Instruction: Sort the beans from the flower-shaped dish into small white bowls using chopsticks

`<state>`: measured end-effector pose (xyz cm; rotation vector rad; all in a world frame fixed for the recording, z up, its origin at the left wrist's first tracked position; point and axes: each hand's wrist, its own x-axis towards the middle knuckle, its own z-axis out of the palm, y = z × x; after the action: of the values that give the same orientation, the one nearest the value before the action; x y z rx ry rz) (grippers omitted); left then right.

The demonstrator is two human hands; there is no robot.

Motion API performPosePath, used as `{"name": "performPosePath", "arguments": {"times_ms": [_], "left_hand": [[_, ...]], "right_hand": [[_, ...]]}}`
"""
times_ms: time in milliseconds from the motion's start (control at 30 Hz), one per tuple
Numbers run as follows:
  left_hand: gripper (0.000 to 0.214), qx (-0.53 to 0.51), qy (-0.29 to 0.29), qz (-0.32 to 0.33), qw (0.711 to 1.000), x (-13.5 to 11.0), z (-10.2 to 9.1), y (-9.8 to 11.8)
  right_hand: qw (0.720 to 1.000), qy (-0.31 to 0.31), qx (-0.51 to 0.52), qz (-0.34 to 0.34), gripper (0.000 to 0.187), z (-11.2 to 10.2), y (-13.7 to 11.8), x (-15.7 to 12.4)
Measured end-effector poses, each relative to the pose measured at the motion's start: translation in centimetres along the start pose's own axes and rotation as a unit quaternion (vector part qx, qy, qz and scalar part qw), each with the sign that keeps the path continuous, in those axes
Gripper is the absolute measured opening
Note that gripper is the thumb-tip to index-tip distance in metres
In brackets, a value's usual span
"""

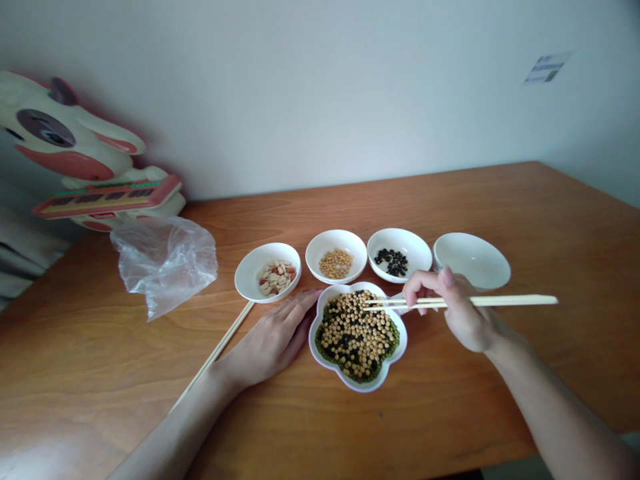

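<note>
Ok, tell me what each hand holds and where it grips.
The right hand holds chopsticks around mid-length, slightly toward the tips. The left hand grips nothing visible; it lies beside the flower-shaped bowl.

The wooden desk (425, 413) has a brown, grained top and carries a row of four white bowls (473, 260). Just in front of them sits a flower-shaped white dish (367, 387). Left of these lie a crumpled clear plastic bag (170, 263) and pale chopsticks (225, 340), slanting from near the leftmost bowl toward the near side.
</note>
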<state>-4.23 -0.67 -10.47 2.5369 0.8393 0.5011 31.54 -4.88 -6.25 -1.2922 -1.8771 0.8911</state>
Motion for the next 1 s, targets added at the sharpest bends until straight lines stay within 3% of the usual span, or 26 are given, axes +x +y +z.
{"name": "performPosePath", "arguments": {"times_ms": [733,900,1000], "left_hand": [[0.062,0.007,-0.008,-0.001,1.000,0.00,-0.01,0.04],[0.061,0.009,-0.001,0.001,1.000,-0.01,-0.08,0.11],[0.060,0.014,0.004,0.003,1.000,-0.06,-0.09,0.16]], "right_hand": [[0.999,0.031,0.019,-0.006,0.077,0.50,-0.28,0.37],[0.995,0.052,0.080,-0.008,0.080,0.40,-0.07,0.25],[0.981,0.104,0.166,-0.016,0.080,0.24,-0.16,0.20]]}}
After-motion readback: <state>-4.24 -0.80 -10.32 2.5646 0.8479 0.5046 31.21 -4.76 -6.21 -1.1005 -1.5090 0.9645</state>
